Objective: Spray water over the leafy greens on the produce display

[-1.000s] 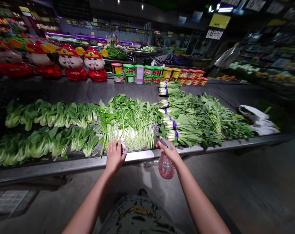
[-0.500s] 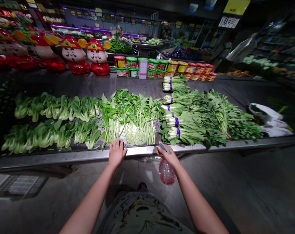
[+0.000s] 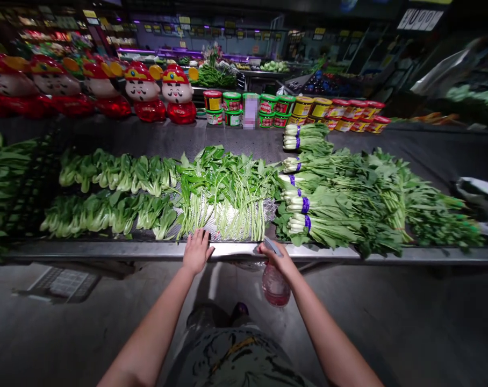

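Note:
My left hand point(image 3: 197, 251) rests with its fingers stretched out on the metal front rail point(image 3: 231, 251) of a vegetable display. Just beyond its fingertips lie loose leafy greens point(image 3: 228, 183), their pale stems toward me. My right hand point(image 3: 279, 257) is closed around the neck of a spray bottle point(image 3: 276, 287), grey at the top, with a clear reddish body hanging below the rail. To the right of the loose greens are bundles of greens point(image 3: 304, 205) bound with purple bands. Two rows of bok choy point(image 3: 107, 215) lie on the left.
Red figure-shaped containers point(image 3: 177, 94) stand along the back left edge. Stacked tubs point(image 3: 274, 110) in green, yellow and red line the back. A white bag point(image 3: 486, 199) lies at the far right. On the floor at left is a grey crate point(image 3: 62, 285).
The view has turned slightly left, so the display appears shifted right and more greens show at the far left. My left hand stays on the rail; my right still holds the spray bottle.

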`<state>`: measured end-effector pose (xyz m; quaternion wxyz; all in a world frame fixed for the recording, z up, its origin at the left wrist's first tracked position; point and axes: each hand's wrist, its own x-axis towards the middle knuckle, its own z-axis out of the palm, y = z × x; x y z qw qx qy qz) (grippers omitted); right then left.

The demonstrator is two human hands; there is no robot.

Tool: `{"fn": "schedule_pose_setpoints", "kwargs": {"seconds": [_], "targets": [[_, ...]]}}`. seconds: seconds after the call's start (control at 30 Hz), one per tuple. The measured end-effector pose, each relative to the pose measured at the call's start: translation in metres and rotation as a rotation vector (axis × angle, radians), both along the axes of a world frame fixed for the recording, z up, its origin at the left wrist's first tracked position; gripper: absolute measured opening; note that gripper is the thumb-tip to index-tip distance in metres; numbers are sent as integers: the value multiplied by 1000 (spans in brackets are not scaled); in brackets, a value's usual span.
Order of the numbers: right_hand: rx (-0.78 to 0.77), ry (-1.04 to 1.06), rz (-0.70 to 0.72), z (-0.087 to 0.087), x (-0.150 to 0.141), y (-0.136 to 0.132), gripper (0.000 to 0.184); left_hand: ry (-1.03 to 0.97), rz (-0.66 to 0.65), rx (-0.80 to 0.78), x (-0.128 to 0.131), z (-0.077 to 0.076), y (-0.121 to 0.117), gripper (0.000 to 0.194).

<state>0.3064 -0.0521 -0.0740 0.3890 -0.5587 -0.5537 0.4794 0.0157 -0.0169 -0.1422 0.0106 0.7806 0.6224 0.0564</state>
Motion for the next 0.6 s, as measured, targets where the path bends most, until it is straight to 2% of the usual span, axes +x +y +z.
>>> {"fn": "schedule_pose_setpoints", "kwargs": {"seconds": [0.13,0.23,0.33,0.47,0.6], "targets": [[-4,78,-34,16,-14,4,39,-7,10,37,-7,4,1,58],[22,59,-17,22,-29,7,33,-5,48,41,-20,5,0,58],[28,26,2,22,-45,7,33,2,44,20,-36,3,-1,58],[-48,94,-63,19,-62,8,34,-7,-49,36,-56,0,0,56],[84,123,-143,29,-78,20,35,-10,-34,79,-74,-5,7,55]]}}
